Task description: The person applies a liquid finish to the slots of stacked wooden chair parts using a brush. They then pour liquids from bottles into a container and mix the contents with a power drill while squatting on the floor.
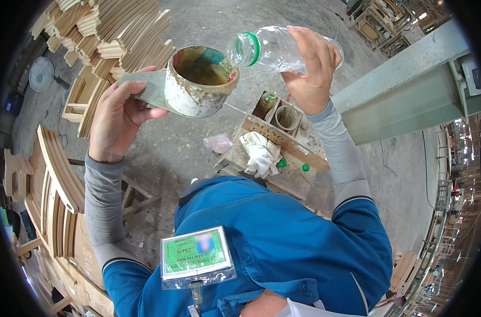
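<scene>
Concrete floor [203,24] runs grey & stained all around you, w/ stacks of curved wooden pieces [129,45] at 11 o'clock, a pedestal fan [41,74] out toward 10, more curved wood strips [55,174] at 9, and a pale green steel beam [404,90] at 2.

Your L hand [113,119] is up at 10 o'clock, thumb & fingers gripping a flat grey plate [151,87] that sticks out from the L side of a crusty whitish cup [195,95]. Cup's approx. 11 o'clock, held clear of the floor, opening in view; inside looks yellowish-brown w/ a blue-green patch & some red by the R rim.

Your R hand [310,79] is at 1 o'clock, fingers wrapped round a clear plastic bottle [277,50] w/ a green neck ring. Bottle's tipped nearly level, open mouth pointing L, right by the cup's R rim; can't tell if liquid's running out.

Nearer the middle, approx. 2 o'clock, a wooden box [265,132] w/ compartments holds another bottle [265,105] & a round container [288,119]. Just beside it on the low worktop [296,185]: a crumpled white cloth [260,153] & green caps [306,167]. Pinkish plastic bag [218,142] sits L of the cloth.
</scene>
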Demonstrator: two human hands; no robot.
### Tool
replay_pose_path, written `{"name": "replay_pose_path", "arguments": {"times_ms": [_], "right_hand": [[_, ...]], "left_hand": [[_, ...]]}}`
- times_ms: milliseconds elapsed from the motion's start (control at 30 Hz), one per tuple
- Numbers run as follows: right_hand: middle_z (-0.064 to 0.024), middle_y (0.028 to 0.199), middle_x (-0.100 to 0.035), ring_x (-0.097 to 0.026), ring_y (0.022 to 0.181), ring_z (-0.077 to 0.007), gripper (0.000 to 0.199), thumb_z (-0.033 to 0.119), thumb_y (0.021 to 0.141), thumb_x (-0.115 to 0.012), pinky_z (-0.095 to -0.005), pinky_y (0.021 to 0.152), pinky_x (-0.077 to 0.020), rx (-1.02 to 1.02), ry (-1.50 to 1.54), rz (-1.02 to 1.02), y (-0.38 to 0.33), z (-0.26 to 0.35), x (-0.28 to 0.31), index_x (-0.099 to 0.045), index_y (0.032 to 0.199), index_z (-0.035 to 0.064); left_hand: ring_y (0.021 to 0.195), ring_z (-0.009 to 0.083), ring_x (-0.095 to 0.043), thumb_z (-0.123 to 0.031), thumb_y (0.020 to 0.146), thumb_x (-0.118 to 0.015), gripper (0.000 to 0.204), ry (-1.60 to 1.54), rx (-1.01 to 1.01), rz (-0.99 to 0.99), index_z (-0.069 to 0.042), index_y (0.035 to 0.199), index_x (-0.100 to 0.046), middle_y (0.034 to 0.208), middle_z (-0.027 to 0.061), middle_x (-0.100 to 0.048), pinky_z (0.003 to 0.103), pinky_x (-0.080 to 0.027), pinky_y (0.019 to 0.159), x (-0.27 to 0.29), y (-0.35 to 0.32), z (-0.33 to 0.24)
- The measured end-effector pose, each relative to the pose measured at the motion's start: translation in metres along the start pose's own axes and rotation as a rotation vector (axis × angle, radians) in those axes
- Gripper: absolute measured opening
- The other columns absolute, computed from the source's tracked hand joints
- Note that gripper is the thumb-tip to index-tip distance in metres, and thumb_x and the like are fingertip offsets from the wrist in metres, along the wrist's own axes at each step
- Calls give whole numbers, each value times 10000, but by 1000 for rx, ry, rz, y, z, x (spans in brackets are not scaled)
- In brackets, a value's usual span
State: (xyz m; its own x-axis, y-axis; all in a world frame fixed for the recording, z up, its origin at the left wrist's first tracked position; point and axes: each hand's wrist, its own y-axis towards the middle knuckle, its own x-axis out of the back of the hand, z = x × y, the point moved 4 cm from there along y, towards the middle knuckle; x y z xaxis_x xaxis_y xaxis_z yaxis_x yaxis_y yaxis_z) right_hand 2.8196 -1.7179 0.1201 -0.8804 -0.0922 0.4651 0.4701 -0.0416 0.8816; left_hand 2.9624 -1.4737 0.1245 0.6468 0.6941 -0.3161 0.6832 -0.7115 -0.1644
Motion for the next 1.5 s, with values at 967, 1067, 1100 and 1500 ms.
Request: {"name": "replay_pose_path", "arguments": {"times_ms": [967,1067,1100,1500], "right_hand": [[-17,1105,-528,-502,1002,-186,684,56,542,-737,-327,884,-330,-180,488,426,-33,-38,-14,-484,1170,155],[-62,1119,-521,-511,1002,-187,711,47,588,-752,-324,875,-401,-403,742,515,-65,-68,-29,-411,1211,83],[-73,1116,-517,-509,1000,-185,718,40,592,-752,-320,872,-406,-493,759,509,-81,-81,-37,-390,1212,62],[-188,1024,-503,-509,952,-254,722,189,535,-805,-328,824,-401,-1178,529,268,-294,-157,-140,-386,1076,-41]], "left_hand": [[820,206,-607,-111,875,-376,349,83,29,-49,112,1140,-417,1012,171,-562,273,-538,724,-3,26,3],[814,201,-605,-103,874,-374,347,21,4,-108,103,1150,-419,992,152,-573,297,-535,737,-7,26,17],[811,198,-605,-101,874,-374,346,0,-10,-136,100,1152,-420,983,144,-577,306,-534,741,-7,24,23],[1016,235,-527,-89,880,-409,284,-487,-74,-599,51,1120,-468,1117,138,-533,402,-433,924,42,-108,160]]}}
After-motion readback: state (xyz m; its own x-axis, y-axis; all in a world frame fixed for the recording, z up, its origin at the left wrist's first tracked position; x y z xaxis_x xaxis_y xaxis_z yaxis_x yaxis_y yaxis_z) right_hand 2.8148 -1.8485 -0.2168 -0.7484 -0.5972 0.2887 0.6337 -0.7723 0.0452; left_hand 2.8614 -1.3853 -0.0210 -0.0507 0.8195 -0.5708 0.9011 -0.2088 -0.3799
